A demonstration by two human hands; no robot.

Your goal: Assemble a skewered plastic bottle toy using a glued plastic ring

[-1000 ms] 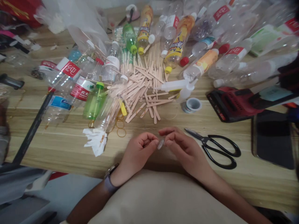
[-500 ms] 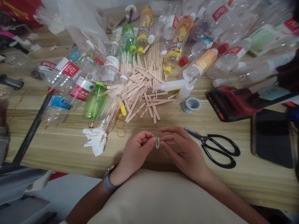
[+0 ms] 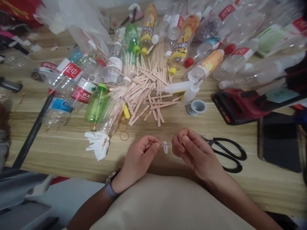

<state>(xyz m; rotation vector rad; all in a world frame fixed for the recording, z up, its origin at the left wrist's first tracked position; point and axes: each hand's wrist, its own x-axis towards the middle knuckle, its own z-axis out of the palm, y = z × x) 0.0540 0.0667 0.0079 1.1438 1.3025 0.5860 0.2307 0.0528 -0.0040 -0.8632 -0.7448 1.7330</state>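
Note:
A small pale ring-like piece [image 3: 165, 147] hangs between my two hands on what looks like a thin thread. My left hand [image 3: 141, 156], with a watch at the wrist, pinches one side of the thread. On the other side my right hand [image 3: 194, 151] is closed, thumb against the curled fingers, with the thread running into it. Black-handled scissors [image 3: 230, 153] lie flat on the table, partly hidden by my right hand. A grey spool [image 3: 197, 107] sits above my hands.
Wooden sticks [image 3: 146, 89] lie heaped mid-table, amid many plastic bottles [image 3: 97, 103]. Rubber bands [image 3: 124, 135] and crumpled white tissue [image 3: 98, 145] are at left. A red and black power tool [image 3: 240, 105] and a dark phone [image 3: 279, 142] lie right.
My right hand has moved right, away from my left hand, and its fingers have curled closed. The pale piece now hangs free of the fingertips, slightly further right. More of the scissors is covered.

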